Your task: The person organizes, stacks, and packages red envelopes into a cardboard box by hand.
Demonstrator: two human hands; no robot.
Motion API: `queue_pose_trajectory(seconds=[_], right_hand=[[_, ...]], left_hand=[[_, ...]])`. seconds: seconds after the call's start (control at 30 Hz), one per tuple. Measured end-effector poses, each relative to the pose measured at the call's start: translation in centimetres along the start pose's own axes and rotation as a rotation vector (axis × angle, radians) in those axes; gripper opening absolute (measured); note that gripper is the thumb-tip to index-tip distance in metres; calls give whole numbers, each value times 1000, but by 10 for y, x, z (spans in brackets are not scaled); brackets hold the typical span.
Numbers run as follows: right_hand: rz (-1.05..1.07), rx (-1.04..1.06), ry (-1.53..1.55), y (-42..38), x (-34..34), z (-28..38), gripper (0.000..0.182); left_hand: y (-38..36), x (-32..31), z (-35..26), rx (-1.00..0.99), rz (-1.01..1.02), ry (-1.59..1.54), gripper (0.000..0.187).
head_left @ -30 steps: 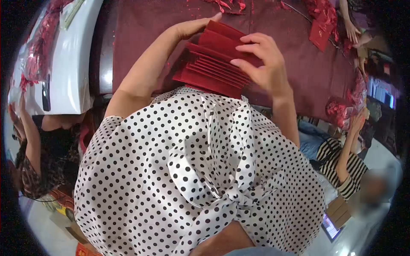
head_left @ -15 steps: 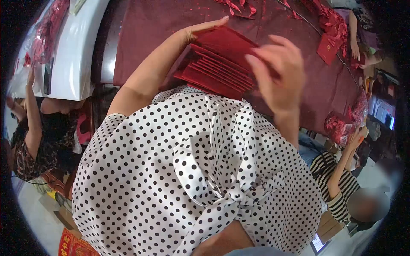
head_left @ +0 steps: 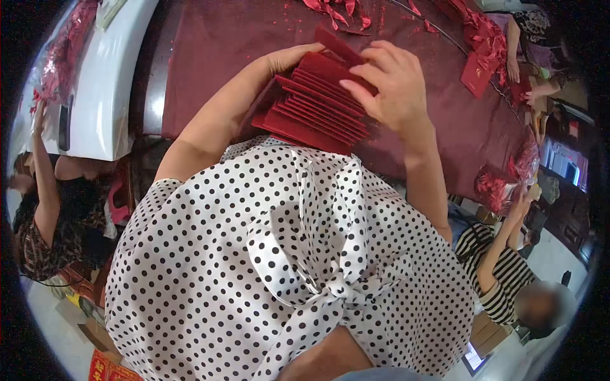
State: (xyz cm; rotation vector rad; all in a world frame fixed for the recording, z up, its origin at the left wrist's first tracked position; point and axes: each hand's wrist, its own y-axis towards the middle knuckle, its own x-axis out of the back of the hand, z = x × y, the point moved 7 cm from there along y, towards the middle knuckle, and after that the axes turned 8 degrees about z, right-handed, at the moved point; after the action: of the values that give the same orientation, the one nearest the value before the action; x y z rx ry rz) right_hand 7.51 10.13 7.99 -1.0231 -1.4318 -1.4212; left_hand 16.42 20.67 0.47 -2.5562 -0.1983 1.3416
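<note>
A fanned stack of red cards (head_left: pixel 318 105) leans near the front of my polka-dot top, its layers spread like pleats. My left hand (head_left: pixel 295 58) curls round the far left side of the stack, with most of its fingers hidden behind the cards. At the right end, my right hand (head_left: pixel 394 82) has its thumb and fingers bent at the edge of the outermost cards. One red card (head_left: pixel 337 46) stands up apart from the others, between my two hands.
A dark red cloth (head_left: pixel 216 38) covers the table, with red ribbon scraps (head_left: pixel 340 13) at the far side. To the right lie a red card with a gold mark (head_left: pixel 476 75) and red ribbons (head_left: pixel 486 35). People work on both sides; a white table (head_left: pixel 105 82) stands left.
My right hand has moved left and in to the cards' edge. One card now stands up from the stack, and the layers are fanned wider. My left hand has shifted slightly left.
</note>
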Motion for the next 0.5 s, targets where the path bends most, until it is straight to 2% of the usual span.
queue_pose_trajectory(seconds=[0.13,0.17,0.2,0.27,0.3,0.37,0.4,0.43,0.47,0.5], right_hand=[[-38,-82,18,2,31,3,13],[-66,-131,-15,4,56,9,11],[-91,-183,-45,9,77,7,10],[-308,-159,-52,3,120,-8,8],[-439,-499,75,-11,130,-28,10],[-660,-324,189,-18,132,-62,11],[-606,-328,-127,-8,122,-62,10],[-463,-600,-93,1,92,-68,14],[-391,-369,-112,8,62,-76,16],[-263,-265,-173,14,30,-78,18]], left_hand=[[-9,-40,-17,-4,-11,-57,37],[-12,-56,-21,141,-284,-59,36],[-8,-56,-22,143,-286,-63,36],[-6,-42,-19,170,-425,45,31],[9,-30,-16,49,-288,154,29],[39,-2,-7,-193,-6,369,28],[52,10,-3,-313,138,473,30],[76,48,-4,-314,143,472,30],[111,76,4,-216,260,628,34],[130,93,18,-115,378,783,40]])
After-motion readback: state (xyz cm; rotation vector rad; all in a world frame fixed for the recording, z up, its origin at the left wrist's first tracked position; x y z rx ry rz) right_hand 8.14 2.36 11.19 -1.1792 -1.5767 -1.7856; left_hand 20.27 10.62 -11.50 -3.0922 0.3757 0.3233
